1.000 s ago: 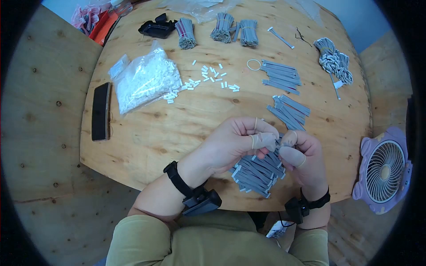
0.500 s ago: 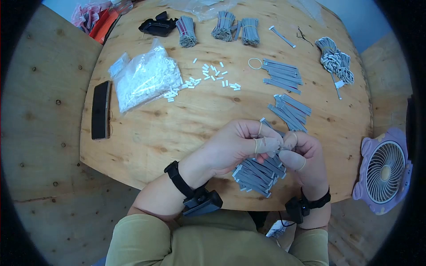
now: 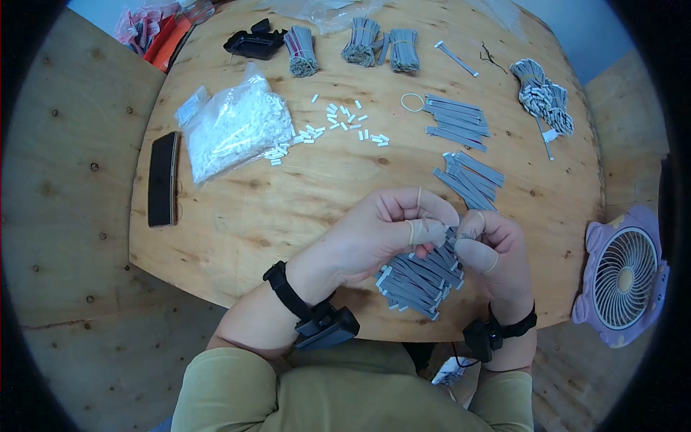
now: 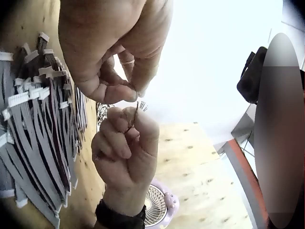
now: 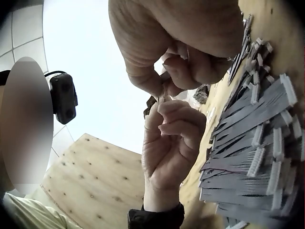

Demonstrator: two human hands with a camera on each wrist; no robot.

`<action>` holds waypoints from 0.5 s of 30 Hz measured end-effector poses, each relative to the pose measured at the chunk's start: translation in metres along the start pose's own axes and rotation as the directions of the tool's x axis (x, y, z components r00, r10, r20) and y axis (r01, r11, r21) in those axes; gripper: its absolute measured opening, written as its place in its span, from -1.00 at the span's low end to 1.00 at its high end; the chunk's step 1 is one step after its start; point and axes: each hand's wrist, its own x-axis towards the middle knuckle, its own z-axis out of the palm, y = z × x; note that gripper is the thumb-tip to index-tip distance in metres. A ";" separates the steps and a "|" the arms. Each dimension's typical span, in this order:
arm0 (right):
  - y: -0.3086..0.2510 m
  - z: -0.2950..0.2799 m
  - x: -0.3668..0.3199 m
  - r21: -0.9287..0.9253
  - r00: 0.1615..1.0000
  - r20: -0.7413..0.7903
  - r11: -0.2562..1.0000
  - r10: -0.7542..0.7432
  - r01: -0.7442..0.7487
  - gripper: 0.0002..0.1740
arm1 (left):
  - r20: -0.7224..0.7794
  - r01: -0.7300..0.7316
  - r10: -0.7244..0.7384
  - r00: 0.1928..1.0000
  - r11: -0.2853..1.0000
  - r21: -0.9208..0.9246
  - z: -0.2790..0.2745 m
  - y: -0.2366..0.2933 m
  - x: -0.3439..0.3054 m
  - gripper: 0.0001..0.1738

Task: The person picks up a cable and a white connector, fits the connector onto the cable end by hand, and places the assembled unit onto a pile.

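Observation:
My left hand point(image 3: 381, 234) pinches something small, mostly hidden, between thumb and index fingertips. Just to its right, my right hand point(image 3: 497, 248) pinches a grey ribbon cable; its thin wire ends point(image 4: 143, 106) fan out by the fingertips in the left wrist view. In the right wrist view the fingertips of both hands almost meet. Pale finger cots point(image 3: 475, 256) cover thumbs and index fingers. Below the hands lies a heap of grey ribbon cables point(image 3: 417, 284) with white connectors on their ends, and the left wrist view shows the same heap point(image 4: 40, 138) at its left.
Beyond the hands lie two loose cable groups point(image 3: 471, 180). Small white connectors point(image 3: 345, 119) are scattered beside a full plastic bag point(image 3: 237, 129). Bundled cables point(image 3: 301, 52) stand at the back, a phone point(image 3: 163, 178) at the left, a purple fan point(image 3: 625, 277) at the right.
Half a second ago a cable end stuck out above my left fingers; now it is out of sight. The fingertips came together, then moved slightly apart.

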 end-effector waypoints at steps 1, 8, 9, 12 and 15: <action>0.000 0.000 0.000 -0.002 1.000 -0.005 1.000 -0.001 0.001 -0.86 | -0.019 0.018 -0.018 1.000 1.000 -0.005 0.001 0.001 -0.001 -0.77; -0.002 0.000 -0.001 0.009 1.000 -0.016 1.000 0.010 -0.010 -0.86 | -0.035 0.066 -0.065 0.997 0.998 0.013 0.002 0.002 -0.002 -0.78; 0.000 -0.001 0.000 0.002 1.000 -0.014 1.000 0.001 -0.001 -0.85 | -0.026 0.065 -0.065 0.998 0.998 0.003 0.001 0.001 -0.001 -0.78; 0.000 0.000 0.000 -0.005 1.000 -0.003 1.000 -0.013 0.013 -0.84 | -0.064 0.065 -0.062 0.996 0.996 0.054 0.003 0.000 0.000 -0.80; 0.000 0.000 0.000 0.011 1.000 0.016 1.000 -0.009 0.009 -0.84 | -0.033 0.079 -0.079 0.996 0.997 -0.002 0.002 -0.001 0.000 -0.79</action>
